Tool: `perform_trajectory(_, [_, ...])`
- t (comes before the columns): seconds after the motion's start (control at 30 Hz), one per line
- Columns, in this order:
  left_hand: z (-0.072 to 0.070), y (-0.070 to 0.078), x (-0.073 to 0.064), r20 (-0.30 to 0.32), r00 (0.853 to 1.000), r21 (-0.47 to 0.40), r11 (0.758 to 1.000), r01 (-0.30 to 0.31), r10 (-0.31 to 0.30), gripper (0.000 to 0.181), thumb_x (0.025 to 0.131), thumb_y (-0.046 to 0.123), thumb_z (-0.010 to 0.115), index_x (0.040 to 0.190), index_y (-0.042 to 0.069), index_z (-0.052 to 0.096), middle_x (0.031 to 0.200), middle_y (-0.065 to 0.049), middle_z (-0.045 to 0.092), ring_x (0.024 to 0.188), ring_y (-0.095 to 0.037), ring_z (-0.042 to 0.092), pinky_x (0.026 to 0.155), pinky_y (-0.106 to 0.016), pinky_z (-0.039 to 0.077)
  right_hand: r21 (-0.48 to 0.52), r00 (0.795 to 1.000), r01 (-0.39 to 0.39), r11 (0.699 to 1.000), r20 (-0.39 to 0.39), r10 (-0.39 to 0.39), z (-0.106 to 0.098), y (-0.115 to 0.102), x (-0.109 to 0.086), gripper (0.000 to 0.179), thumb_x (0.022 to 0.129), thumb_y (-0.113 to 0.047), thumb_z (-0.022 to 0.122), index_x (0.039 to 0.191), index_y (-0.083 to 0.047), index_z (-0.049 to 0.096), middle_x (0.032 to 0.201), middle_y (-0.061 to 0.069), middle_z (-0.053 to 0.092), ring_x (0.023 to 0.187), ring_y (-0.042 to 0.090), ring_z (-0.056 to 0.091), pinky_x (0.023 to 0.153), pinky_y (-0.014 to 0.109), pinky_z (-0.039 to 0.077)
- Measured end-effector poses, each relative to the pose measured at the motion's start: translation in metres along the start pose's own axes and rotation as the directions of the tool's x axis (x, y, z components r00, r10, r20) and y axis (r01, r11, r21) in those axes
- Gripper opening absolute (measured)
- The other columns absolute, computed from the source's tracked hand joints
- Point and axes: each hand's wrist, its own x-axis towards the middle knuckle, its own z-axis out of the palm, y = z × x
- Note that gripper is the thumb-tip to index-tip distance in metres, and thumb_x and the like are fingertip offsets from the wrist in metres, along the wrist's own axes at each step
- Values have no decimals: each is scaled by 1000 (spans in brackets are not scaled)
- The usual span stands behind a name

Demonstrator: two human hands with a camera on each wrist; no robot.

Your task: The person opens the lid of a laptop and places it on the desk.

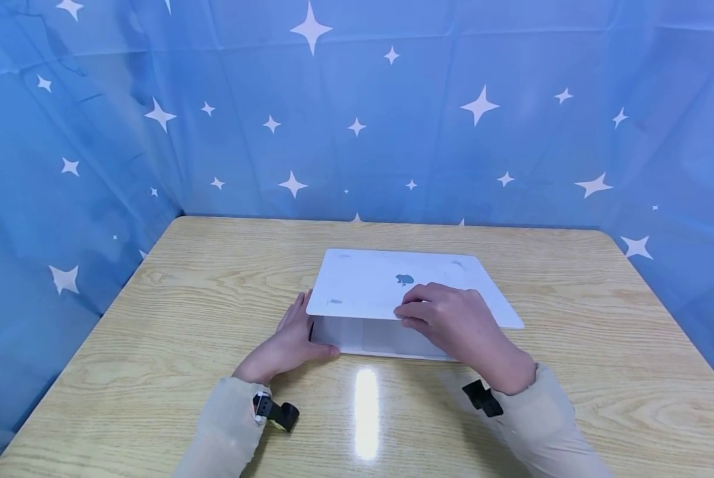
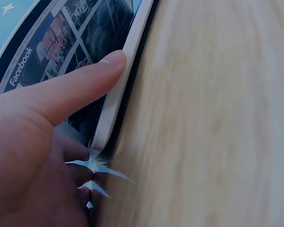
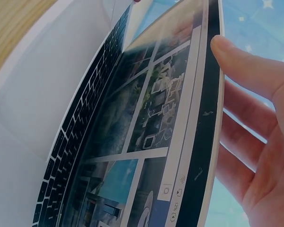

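Observation:
A silver laptop point(image 1: 381, 282) with a dark logo on its lid sits on the table, the lid tilted low over the base. My right hand point(image 1: 449, 322) pinches the lid's front edge, thumb on the screen side and fingers behind, as the right wrist view shows. With fingers stretched along the base's left side, my left hand point(image 1: 291, 342) rests at its front left corner, thumb point(image 2: 102, 73) against the front edge. The lit screen point(image 3: 156, 113) shows pictures in tiles above the black keyboard point(image 3: 83, 104). Part of the base is hidden under the lid and right hand.
The wooden table point(image 1: 172, 318) reaches around the laptop on every side. A blue curtain point(image 1: 369, 86) with white stars hangs behind it and along its sides. A black camera point(image 1: 282, 415) is strapped at the left wrist, another camera point(image 1: 482, 398) at the right.

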Motion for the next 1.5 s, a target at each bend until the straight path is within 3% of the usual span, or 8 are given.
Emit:
perform_trajectory(0.7, [1, 2, -2, -16, 1000, 3, 1000, -1, 1, 103, 68, 39, 75, 145, 20, 9, 149, -10, 4, 134, -28, -10, 105, -47, -4, 19, 998, -31, 999, -53, 32, -4, -1, 2, 15, 68, -23, 77, 82, -25, 73, 83, -14, 63, 72, 2, 59, 43, 20, 41])
perform_trajectory(1.5, [1, 3, -2, -16, 1000, 15, 1000, 21, -21, 106, 67, 40, 75, 145, 18, 5, 149, -7, 4, 134, -28, -9, 106, -48, -3, -2, 994, -38, 999, -106, 38, -4, 1, 4, 18, 67, -19, 78, 83, -23, 73, 83, -11, 65, 73, 4, 61, 43, 21, 42])
